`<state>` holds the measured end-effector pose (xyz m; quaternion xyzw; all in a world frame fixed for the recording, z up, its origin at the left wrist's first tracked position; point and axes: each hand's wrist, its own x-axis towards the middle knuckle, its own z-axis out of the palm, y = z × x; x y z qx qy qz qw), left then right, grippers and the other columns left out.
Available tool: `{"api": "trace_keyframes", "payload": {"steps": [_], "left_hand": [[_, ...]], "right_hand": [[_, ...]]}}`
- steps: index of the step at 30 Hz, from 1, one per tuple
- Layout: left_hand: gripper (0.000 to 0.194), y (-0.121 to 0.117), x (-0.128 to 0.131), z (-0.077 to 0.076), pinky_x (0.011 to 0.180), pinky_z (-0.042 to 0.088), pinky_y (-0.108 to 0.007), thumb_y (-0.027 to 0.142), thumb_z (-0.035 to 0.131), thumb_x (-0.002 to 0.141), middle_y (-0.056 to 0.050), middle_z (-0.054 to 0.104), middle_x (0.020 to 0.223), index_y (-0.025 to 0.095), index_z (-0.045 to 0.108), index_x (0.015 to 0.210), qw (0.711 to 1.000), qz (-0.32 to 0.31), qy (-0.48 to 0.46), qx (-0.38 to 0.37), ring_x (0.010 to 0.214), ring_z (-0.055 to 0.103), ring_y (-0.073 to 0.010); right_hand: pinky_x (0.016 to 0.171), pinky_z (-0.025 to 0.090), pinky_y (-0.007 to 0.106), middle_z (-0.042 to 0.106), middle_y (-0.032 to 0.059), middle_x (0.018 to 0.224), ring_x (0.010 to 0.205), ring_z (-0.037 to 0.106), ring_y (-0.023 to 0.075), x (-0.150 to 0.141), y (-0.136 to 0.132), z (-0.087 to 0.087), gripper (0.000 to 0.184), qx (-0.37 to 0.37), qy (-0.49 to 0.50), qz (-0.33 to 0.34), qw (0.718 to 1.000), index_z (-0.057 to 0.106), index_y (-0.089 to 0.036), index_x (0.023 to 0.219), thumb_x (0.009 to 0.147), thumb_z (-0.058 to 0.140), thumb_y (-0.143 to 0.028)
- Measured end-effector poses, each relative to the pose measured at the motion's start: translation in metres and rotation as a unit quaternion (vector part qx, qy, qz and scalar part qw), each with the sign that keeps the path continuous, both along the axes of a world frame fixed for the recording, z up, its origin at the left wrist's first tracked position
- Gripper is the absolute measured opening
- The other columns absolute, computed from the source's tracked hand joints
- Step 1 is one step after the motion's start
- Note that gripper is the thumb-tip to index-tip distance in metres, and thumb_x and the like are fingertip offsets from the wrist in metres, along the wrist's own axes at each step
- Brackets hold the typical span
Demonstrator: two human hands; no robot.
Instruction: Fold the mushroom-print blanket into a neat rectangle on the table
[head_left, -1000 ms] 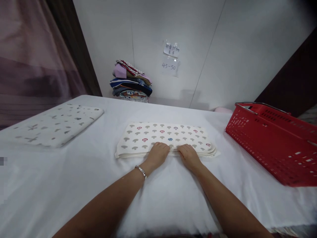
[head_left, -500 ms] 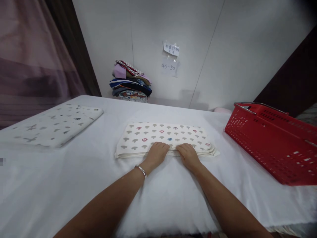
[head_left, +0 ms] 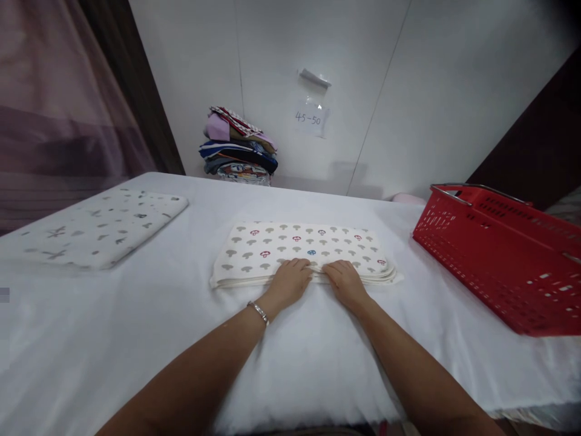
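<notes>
**Our Hands Meet the Near Edge of a Folded Mushroom-Print Cloth**

The mushroom-print cloth (head_left: 272, 245) lies flat before us, a soft, layered rectangle in cream with grey, red and blue motifs. Our left hand (head_left: 291, 281) and right hand (head_left: 345, 283) touch its six o'clock edge, a narrow gap between them. On each, the fingers are bent and held close together on that edge; our thumbs are hidden, so we cannot tell whether they pinch the layers. The edges look rounded and slightly uneven at four o'clock.

Under it spreads our smooth white tablecloth (head_left: 181, 339). We wear a shiny bracelet (head_left: 258, 312) on the left wrist. At nine o'clock lies a folded leaf-print cloth (head_left: 109, 227); at three, a perforated red plastic basket (head_left: 499, 260) with metal handles. A fabric stack (head_left: 240, 148) rises at eleven, and a "45-50" sign (head_left: 310, 119) hangs on the wall at twelve.
</notes>
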<state>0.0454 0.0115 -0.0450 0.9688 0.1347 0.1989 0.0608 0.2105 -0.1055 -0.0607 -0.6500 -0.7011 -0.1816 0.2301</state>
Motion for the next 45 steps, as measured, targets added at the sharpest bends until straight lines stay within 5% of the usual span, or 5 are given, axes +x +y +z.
{"api": "trace_keyframes", "payload": {"steps": [8,27,31,40,45], "left_hand": [[0.021,0.002,0.006,-0.005,0.079,0.041,-0.036,0.018,0.043,0.09,-0.006,0.06,0.103,0.018,0.064,0.088,1.0,0.026,0.006,0.01,0.094,0.052,-0.0201],[0.02,0.003,0.005,-0.009,0.081,0.038,-0.034,0.009,0.037,0.09,-0.004,0.059,0.09,0.018,0.054,0.095,0.999,-0.035,-0.011,0.013,0.086,0.052,-0.0182],[0.024,0.001,0.003,-0.005,0.083,0.038,-0.036,0.021,0.047,0.089,-0.005,0.06,0.1,0.019,0.051,0.112,1.0,-0.009,-0.002,-0.019,0.094,0.052,-0.0199],[0.016,0.013,0.013,-0.026,0.082,0.038,-0.034,0.025,0.044,0.092,-0.004,0.058,0.09,0.022,0.059,0.095,1.0,-0.011,-0.002,0.002,0.09,0.051,-0.0183],[0.018,0.018,0.014,-0.024,0.078,0.038,-0.035,0.024,0.042,0.091,-0.005,0.059,0.093,0.021,0.059,0.097,0.999,-0.017,0.01,0.027,0.089,0.051,-0.0193]], "right_hand": [[0.077,0.04,0.034,0.065,0.0073,0.094,0.087,0.053,0.0205,-0.002,-0.001,0.004,0.02,-0.024,0.011,0.003,1.0,0.06,-0.018,0.101,0.089,0.046,-0.012],[0.077,0.041,0.036,0.064,0.0081,0.093,0.086,0.053,0.0211,-0.003,-0.008,0.011,0.024,-0.015,0.019,0.018,1.0,0.06,-0.017,0.102,0.088,0.043,-0.008],[0.078,0.04,0.036,0.064,0.0085,0.094,0.087,0.053,0.021,-0.002,-0.009,0.009,0.024,-0.034,0.015,0.014,0.999,0.06,-0.015,0.103,0.087,0.044,-0.007],[0.083,0.038,0.037,0.062,0.0089,0.1,0.094,0.05,0.0218,0.012,-0.004,-0.017,0.024,-0.076,0.034,-0.01,0.996,0.059,-0.019,0.109,0.09,0.045,-0.014],[0.084,0.038,0.036,0.061,0.0087,0.103,0.095,0.05,0.0201,0.005,-0.003,-0.007,0.024,-0.083,0.031,-0.009,0.996,0.058,-0.019,0.11,0.092,0.042,-0.017]]}}
